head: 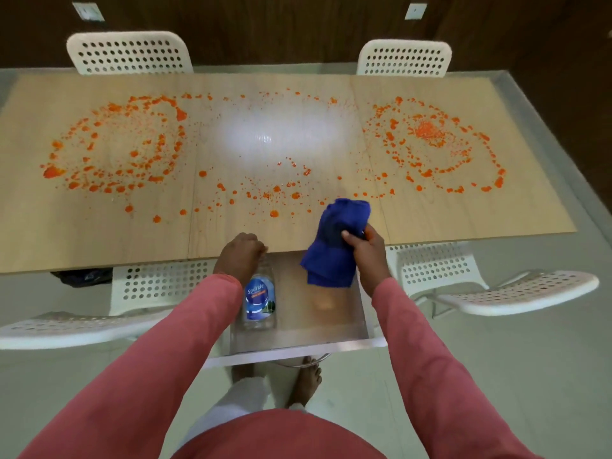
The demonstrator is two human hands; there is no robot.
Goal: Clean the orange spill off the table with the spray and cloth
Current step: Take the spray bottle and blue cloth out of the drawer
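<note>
A clear spray bottle carries a blue label reading "Sparkle"; the smaller print beneath is illegible.

Glossy wooden table, blue cloth

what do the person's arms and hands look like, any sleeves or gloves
Both arms wear long salmon-pink sleeves that end at the wrists, the left sleeve and the right sleeve of the same plain cloth with no print. The left hand and the right hand are bare: no gloves, rings or watch visible.

head view | looks steeply down, forward | over table | close above arms
</note>
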